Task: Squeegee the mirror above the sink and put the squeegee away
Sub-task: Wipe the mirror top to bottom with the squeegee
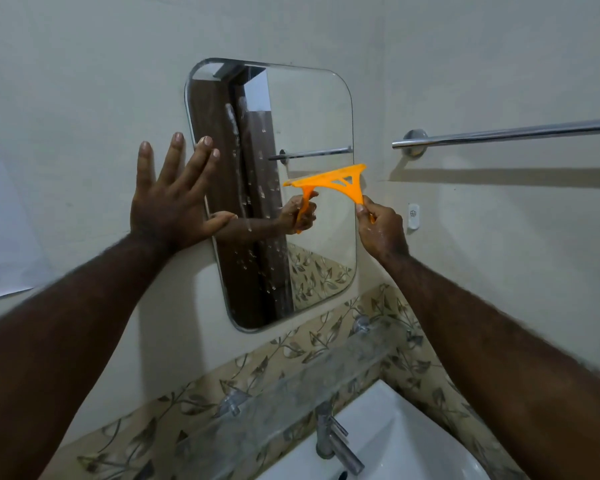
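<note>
- Left hand (168, 202): fingers spread flat, palm on the wall and fingertips over the left edge of the mirror (312, 109), probably to brace the body.
- Right hand (381, 230): closed round the handle of the squeegee (340, 180), blade against the glass mid-height by the right edge.
- Squeegee: orange plastic, triangular cut-out.
- Mirror: droplets and streaks between the hands; wiping looks unfinished.

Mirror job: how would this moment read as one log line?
right hand: holds orange squeegee, blade on mirror | left hand: flat at mirror's left edge | droplets remain on left half
</note>
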